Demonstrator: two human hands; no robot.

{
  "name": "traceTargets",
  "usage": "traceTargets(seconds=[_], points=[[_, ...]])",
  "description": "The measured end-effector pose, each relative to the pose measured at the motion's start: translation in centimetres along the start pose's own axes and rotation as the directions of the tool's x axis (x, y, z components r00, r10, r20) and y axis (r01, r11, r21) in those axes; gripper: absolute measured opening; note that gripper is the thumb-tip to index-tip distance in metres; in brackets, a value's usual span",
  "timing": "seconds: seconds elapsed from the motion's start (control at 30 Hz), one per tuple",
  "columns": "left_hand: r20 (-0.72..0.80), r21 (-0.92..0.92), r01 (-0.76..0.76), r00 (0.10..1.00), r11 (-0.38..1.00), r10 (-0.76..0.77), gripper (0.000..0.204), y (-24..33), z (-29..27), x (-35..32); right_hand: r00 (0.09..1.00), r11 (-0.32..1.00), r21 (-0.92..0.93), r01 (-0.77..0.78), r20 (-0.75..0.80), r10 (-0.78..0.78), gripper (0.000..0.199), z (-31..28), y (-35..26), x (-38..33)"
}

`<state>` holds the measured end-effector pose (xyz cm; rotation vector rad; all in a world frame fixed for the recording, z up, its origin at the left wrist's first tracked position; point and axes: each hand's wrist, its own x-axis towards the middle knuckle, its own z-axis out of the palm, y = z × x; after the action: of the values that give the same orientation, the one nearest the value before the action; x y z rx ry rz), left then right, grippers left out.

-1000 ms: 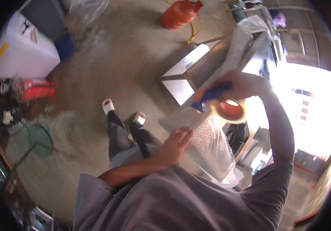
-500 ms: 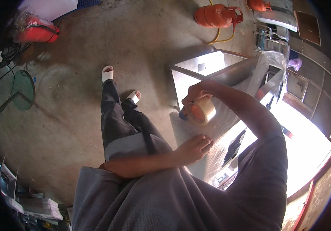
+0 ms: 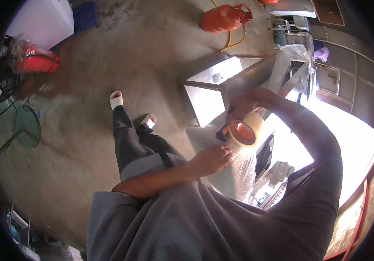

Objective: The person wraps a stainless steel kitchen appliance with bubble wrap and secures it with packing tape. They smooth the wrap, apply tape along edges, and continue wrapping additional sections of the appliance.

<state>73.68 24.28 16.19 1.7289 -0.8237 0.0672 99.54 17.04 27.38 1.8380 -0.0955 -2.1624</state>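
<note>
My right hand (image 3: 242, 105) is wrapped round a tape dispenser (image 3: 221, 134) with a dark blue end. A wide roll of clear tape (image 3: 244, 132) with an orange core sits in it, its open side facing me. Just below and left of the roll is my left hand (image 3: 211, 159), its fingers curled and pinched together near the dispenser's blue end. What they pinch, if anything, is too small to make out. Under both hands stands a large object wrapped in bubble wrap (image 3: 242, 176), partly hidden by my hands and shirt.
Beyond my hands stands a metal-framed box (image 3: 204, 104) with shiny panels. An orange gas cylinder (image 3: 222, 18) with a yellow hose lies farther off. Plastic sheeting (image 3: 283, 65) hangs at the right. On the left are a red cylinder (image 3: 36, 61), cables and a round green base (image 3: 26, 126).
The tape roll and my right hand have shifted right, and my left hand has moved slightly up and left. Fingers and roll are now closer together. The whole view has shifted too.
</note>
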Motion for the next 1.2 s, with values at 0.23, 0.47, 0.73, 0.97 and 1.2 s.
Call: traceTargets(seconds=[0.23, 0.47, 0.73, 0.97, 1.2], points=[[0.133, -0.439, 0.308, 0.951, 0.844, -0.278, 0.119, -6.4, -0.9, 1.2, 0.982, 0.993, -0.016, 0.116, -0.146, -0.117, 0.048, 4.2, 3.6, -5.4], [0.339, -0.32, 0.437, 0.881, 0.841, -0.329, 0.122, -7.4, 1.6, 0.5, 0.872, 0.97, -0.055, 0.235, -0.429, -0.236, 0.057, 12.3, 6.3, -10.0], [0.403, -0.3, 0.454, 0.857, 0.839, -0.32, 0.126, -6.7, 0.8, 1.6, 0.686, 0.898, 0.339, 0.281, -0.726, 0.059, 0.072, 27.6, 9.4, -11.2], [0.231, -0.088, -0.216, 0.945, 0.972, 0.231, 0.112, -0.4, -0.9, 4.5, 0.528, 0.815, 0.356, 0.458, -0.846, 0.073, 0.074, 34.5, 11.8, -6.9], [0.518, 0.153, -0.444, 0.797, 0.883, 0.311, 0.094, 3.1, -0.2, 6.0, 0.677, 0.884, 0.334, 0.329, -0.736, 0.026, 0.072, 35.5, 13.8, -8.8]])
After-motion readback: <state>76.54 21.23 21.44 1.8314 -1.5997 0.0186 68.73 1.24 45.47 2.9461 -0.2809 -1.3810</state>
